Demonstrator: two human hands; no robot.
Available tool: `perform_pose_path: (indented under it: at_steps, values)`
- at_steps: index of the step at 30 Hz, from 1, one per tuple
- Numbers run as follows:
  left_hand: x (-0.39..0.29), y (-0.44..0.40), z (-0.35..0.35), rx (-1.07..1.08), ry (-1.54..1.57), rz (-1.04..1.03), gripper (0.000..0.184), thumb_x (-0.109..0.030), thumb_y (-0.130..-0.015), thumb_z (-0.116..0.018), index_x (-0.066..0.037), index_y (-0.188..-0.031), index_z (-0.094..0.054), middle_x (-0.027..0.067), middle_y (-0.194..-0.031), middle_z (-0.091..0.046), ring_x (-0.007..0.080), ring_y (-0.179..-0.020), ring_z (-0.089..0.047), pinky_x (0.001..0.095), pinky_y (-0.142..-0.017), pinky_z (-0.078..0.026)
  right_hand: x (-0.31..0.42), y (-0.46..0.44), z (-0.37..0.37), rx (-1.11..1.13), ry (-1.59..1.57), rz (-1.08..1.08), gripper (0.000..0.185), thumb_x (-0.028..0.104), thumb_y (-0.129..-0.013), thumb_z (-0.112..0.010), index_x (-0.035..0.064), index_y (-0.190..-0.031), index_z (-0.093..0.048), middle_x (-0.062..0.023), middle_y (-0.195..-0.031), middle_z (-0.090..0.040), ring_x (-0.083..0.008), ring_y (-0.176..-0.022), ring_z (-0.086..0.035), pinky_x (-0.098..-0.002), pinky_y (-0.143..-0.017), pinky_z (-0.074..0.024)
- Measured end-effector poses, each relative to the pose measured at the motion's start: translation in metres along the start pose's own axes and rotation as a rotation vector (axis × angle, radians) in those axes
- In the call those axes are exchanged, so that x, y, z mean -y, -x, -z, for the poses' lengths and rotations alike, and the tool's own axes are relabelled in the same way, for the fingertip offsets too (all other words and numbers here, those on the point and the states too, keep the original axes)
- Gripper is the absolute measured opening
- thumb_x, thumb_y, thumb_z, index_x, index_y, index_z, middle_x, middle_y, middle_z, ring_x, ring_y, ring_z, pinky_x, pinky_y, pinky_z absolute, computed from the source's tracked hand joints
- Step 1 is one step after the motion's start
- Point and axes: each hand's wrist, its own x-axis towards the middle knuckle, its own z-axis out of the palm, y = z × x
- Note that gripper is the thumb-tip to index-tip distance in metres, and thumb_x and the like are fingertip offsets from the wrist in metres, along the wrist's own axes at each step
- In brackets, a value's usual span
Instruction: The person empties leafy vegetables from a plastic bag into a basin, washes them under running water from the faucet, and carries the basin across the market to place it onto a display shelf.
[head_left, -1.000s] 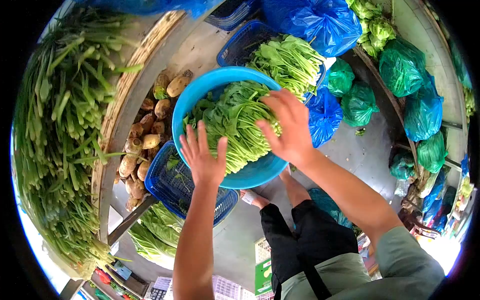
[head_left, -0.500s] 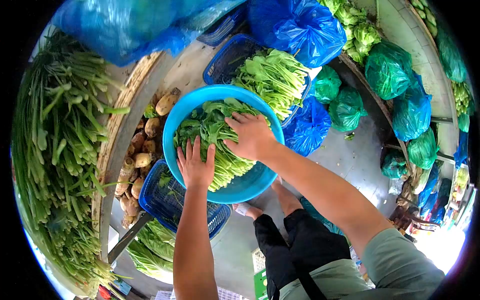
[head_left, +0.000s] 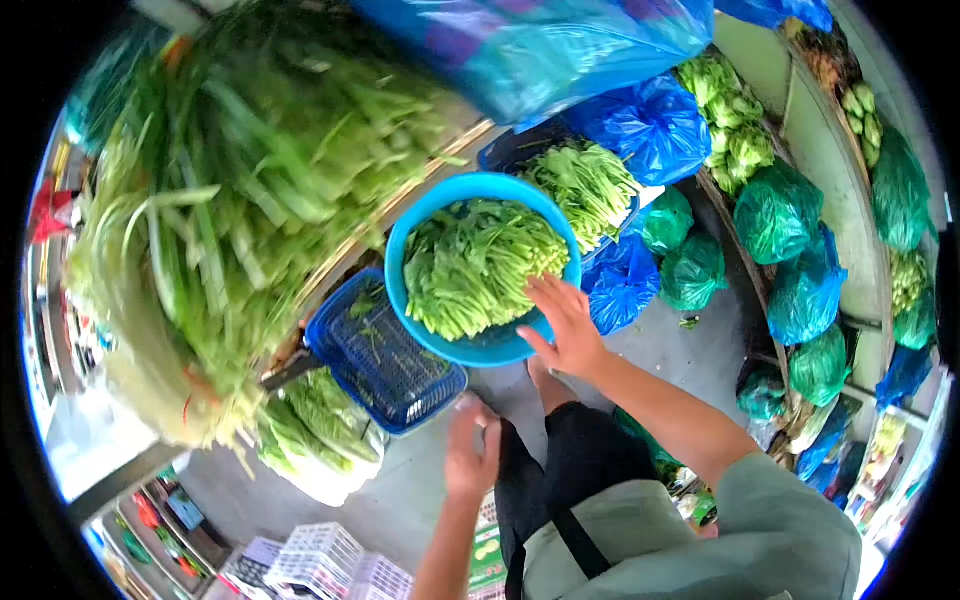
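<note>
A round blue plastic basin holds a heap of leafy greens, with the cut stems toward the near side. My right hand is at the basin's near right rim, fingers spread over the stem ends and thumb apart; it grips nothing. Lower down, my left hand hangs clear of the basin in front of my legs, blurred, with loosely bent fingers and nothing visible in it. Beside that hand, a blue mesh basket contains a few leaf scraps.
Behind the basin, another blue basket holds bundled greens. Long green stalks cover the shelf at left. Blue bags and green bags line the right. Cabbages lie at lower left, near white crates.
My left hand has left the greens and dropped toward my legs. The right has slid from atop them to the near rim. The view has turned, showing more stalks and floor at left.
</note>
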Motion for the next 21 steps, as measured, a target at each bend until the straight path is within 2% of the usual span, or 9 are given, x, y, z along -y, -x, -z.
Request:
perform_pose_path:
  at_steps: [3, 5, 7, 10, 11, 13, 16, 18, 21]
  values:
    - [0.033, 0.128, -0.006, 0.149, 0.013, 0.474, 0.043, -0.029, -0.100, -0.066, 0.000, -0.132, -0.062, 0.0211, -0.120, -0.070, 0.0347, -0.112, -0.068, 0.0413, -0.098, -0.053, 0.029, 0.058, -0.001, 0.195, -0.057, 0.141, 0.057, 0.031, -0.091, -0.073, 0.0070, -0.139, -0.056, -0.0146, -0.146, -0.054, -0.0361, -0.138, -0.048, -0.0514, -0.111, -0.0368]
    - [0.059, 0.201, -0.013, 0.021, 0.264, 0.813, 0.040, -0.030, -0.102, -0.065, -0.001, -0.129, -0.063, 0.0168, -0.113, -0.073, 0.0275, -0.105, -0.071, 0.0356, -0.092, -0.055, 0.043, 0.090, -0.004, 0.370, -0.074, 0.237, 0.054, 0.031, -0.091, -0.072, 0.0077, -0.137, -0.058, -0.0141, -0.142, -0.057, -0.0354, -0.134, -0.052, -0.0506, -0.110, -0.0381]
    - [0.188, 0.327, -0.071, -0.280, 0.523, 0.935, 0.037, -0.036, -0.104, -0.061, -0.001, -0.112, -0.069, 0.0093, -0.097, -0.075, 0.0187, -0.089, -0.070, 0.0318, -0.081, -0.056, 0.050, 0.121, -0.013, 0.570, -0.126, 0.347, 0.046, 0.032, -0.092, -0.071, 0.0116, -0.132, -0.062, -0.0128, -0.130, -0.064, -0.0325, -0.126, -0.058, -0.0509, -0.108, -0.0391]
    - [0.191, 0.404, -0.058, -0.388, 0.290, 1.177, 0.046, -0.045, -0.098, -0.063, -0.001, -0.092, -0.072, 0.0079, -0.073, -0.068, 0.0204, -0.056, -0.060, 0.0346, -0.051, -0.048, 0.039, 0.150, -0.028, 0.884, -0.083, 0.251, 0.042, 0.034, -0.093, -0.068, 0.0117, -0.128, -0.064, -0.0135, -0.119, -0.069, -0.0334, -0.117, -0.063, -0.0510, -0.101, -0.0455]
    - [0.195, 0.428, -0.057, -0.353, 0.326, 1.181, 0.045, -0.044, -0.098, -0.063, -0.001, -0.090, -0.072, 0.0082, -0.072, -0.068, 0.0198, -0.058, -0.061, 0.0352, -0.055, -0.049, 0.039, 0.151, -0.029, 0.887, -0.066, 0.278, 0.042, 0.034, -0.093, -0.068, 0.0117, -0.128, -0.064, -0.0135, -0.119, -0.069, -0.0334, -0.117, -0.063, -0.0510, -0.101, -0.0455]
    - [0.234, 0.482, -0.093, -0.386, 0.362, 1.123, 0.044, -0.042, -0.098, -0.062, 0.000, -0.086, -0.072, 0.0079, -0.071, -0.067, 0.0184, -0.064, -0.062, 0.0360, -0.063, -0.051, 0.050, 0.148, -0.023, 1.085, 0.038, -0.255, 0.042, 0.032, -0.092, -0.066, 0.0089, -0.128, -0.065, -0.0164, -0.113, -0.071, -0.0371, -0.109, -0.067, -0.0511, -0.093, -0.0508]
    - [0.287, 0.528, -0.136, -0.309, 0.395, 1.095, 0.035, -0.032, -0.098, -0.062, 0.000, -0.090, -0.072, 0.0071, -0.077, -0.069, 0.0169, -0.073, -0.063, 0.0364, -0.075, -0.052, 0.037, 0.162, -0.036, 1.014, 0.379, -0.275, 0.041, 0.031, -0.091, -0.065, 0.0065, -0.124, -0.067, -0.0208, -0.114, -0.070, -0.0411, -0.104, -0.067, -0.0512, -0.091, -0.0535]
    - [0.305, 0.533, -0.148, -0.562, 0.463, 0.799, 0.027, -0.027, -0.100, -0.063, -0.001, -0.102, -0.070, 0.0043, -0.087, -0.069, 0.0151, -0.074, -0.062, 0.0331, -0.070, -0.051, 0.011, 0.180, -0.059, 1.039, 0.492, -0.226, 0.041, 0.037, -0.091, -0.065, 0.0068, -0.118, -0.068, -0.0203, -0.109, -0.072, -0.0403, -0.102, -0.069, -0.0510, -0.088, -0.0545]
    - [0.314, 0.549, -0.157, -0.669, 0.721, 0.846, 0.026, -0.027, -0.101, -0.063, -0.002, -0.107, -0.069, 0.0038, -0.090, -0.069, 0.0146, -0.075, -0.062, 0.0317, -0.070, -0.051, 0.012, 0.198, -0.103, 1.251, 0.664, -0.107, 0.040, 0.042, -0.091, -0.064, 0.0062, -0.109, -0.069, -0.0210, -0.104, -0.073, -0.0409, -0.099, -0.070, -0.0513, -0.085, -0.0555]
